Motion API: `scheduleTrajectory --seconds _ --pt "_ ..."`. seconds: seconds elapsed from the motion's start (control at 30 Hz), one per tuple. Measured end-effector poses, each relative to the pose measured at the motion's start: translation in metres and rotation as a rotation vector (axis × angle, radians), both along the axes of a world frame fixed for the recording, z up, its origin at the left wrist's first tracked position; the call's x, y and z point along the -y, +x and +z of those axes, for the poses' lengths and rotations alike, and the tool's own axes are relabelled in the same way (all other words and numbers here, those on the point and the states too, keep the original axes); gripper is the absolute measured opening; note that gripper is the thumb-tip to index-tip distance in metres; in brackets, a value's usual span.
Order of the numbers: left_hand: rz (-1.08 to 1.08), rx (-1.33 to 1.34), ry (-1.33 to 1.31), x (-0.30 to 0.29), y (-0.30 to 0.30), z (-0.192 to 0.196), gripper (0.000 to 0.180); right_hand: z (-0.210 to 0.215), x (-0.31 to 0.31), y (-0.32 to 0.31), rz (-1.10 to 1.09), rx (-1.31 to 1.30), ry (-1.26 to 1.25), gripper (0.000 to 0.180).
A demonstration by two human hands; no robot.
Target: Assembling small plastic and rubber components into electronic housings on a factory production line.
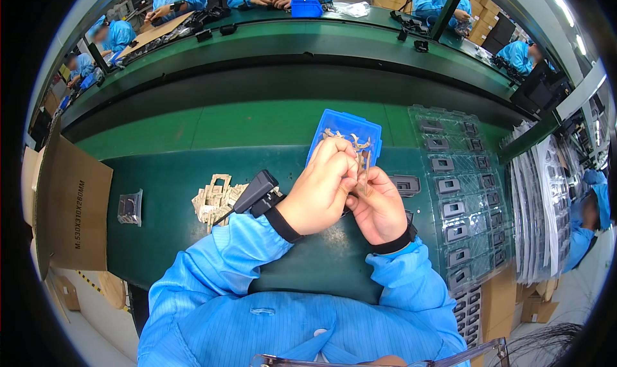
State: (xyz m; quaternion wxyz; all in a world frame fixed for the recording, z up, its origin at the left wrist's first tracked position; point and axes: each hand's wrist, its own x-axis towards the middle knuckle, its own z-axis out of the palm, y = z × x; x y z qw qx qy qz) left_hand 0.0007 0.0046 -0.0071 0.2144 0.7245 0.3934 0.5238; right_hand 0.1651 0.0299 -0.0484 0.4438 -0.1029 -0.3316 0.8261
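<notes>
My left hand (324,187) and my right hand (378,207) meet in front of a blue bin (371,124), with fingertips pinched close together. From the fingers of my right hand a thin tan strip (364,164) sticks up toward the bin. Whatever the left fingertips pinch is hidden behind the knuckles. Curled tan scraps (357,142) lie inside the bin. Left of my left wrist is a loose pile of tan paper-like frames and strips (211,203). Dark grey rectangular frames (406,186) sit just right of my right hand.
At the right, a clear tray (429,203) holds several dark frames; stacked trays (536,200) stand beyond it. An open cardboard box (83,206) and a small clear bag (130,208) are at left. A black device (257,192) rides on my left wrist. Co-workers sit across the far bench (270,39).
</notes>
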Motion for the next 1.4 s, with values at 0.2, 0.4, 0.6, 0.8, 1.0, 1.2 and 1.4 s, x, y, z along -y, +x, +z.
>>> scheduleTrajectory --seconds 0.2,0.4,0.6,0.8,1.0,1.2,1.4 --pt "-0.074 0.021 0.047 -0.001 0.001 -0.004 0.004 0.008 0.006 -0.004 0.091 -0.054 -0.042 0.024" --pt "0.032 0.029 0.098 0.002 0.007 -0.003 0.004 0.008 0.005 -0.017 0.072 -0.059 -0.094 0.014" --pt "0.272 -0.12 0.104 0.001 0.014 0.0 0.017 -0.003 0.005 -0.033 -0.368 0.062 0.098 0.008" --pt "-0.242 0.443 -0.304 0.0 0.008 -0.01 0.006 0.004 0.0 -0.02 -0.296 0.072 0.082 0.008" --pt "-0.345 0.582 -0.397 -0.001 0.002 -0.007 0.012 0.008 -0.003 -0.015 -0.103 -0.035 0.159 0.01" --pt "-0.369 0.497 -0.314 -0.006 -0.001 -0.01 0.016 0.003 -0.007 -0.014 -0.09 -0.017 0.203 0.01" --pt "-0.366 0.512 -0.31 -0.008 0.002 -0.007 0.016 0.004 -0.009 -0.014 -0.103 0.009 0.201 0.009"
